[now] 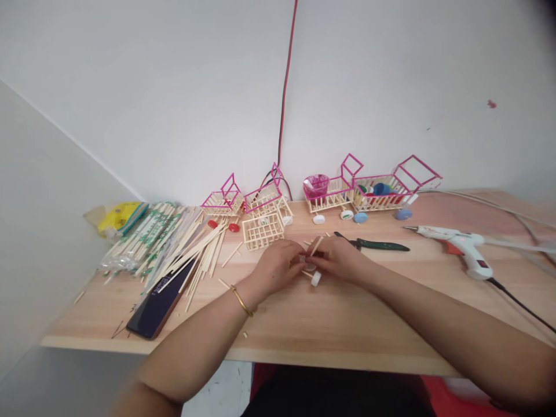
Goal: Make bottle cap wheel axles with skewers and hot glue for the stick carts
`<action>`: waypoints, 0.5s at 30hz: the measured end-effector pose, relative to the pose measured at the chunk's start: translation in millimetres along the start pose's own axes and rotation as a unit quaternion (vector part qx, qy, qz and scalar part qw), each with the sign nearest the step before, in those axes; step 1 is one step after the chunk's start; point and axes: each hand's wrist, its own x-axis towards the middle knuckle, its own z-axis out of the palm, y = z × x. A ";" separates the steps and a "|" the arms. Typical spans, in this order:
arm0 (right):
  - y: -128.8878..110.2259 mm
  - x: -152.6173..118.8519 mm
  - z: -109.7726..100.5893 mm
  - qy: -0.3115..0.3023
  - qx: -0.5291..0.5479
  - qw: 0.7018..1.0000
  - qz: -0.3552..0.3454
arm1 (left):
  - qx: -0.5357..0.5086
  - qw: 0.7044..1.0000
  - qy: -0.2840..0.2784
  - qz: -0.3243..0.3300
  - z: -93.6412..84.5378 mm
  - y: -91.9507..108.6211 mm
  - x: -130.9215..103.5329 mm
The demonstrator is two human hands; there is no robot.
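Close together over the middle of the table are my left hand [278, 263] and my right hand [336, 258], both with fingers pinched. A white bottle cap [309, 266] shows partly between the fingertips, with my left hand closed at it. Out of my right hand's fingers a short wooden stick [317, 246] pokes up at a slant. Just below the fingertips is another white bottle cap [316, 279], on the end of a thin stick. My fingers hide how these pieces meet. Behind my left hand stands a small plain stick basket [263, 230].
Stick carts [330, 200] with pink edges and bottle-cap wheels line the wall. Loose sticks [200, 255] and a phone [158, 304] lie left, beside bagged sticks [145, 237]. To the right are green-handled pliers [382, 245] and a white glue gun [460, 243] with a cord.
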 end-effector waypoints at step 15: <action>1.7 0.6 2.5 -0.013 -0.044 0.999 -0.007 | 0.006 1.000 -0.017 -0.015 0.8 0.1 0.5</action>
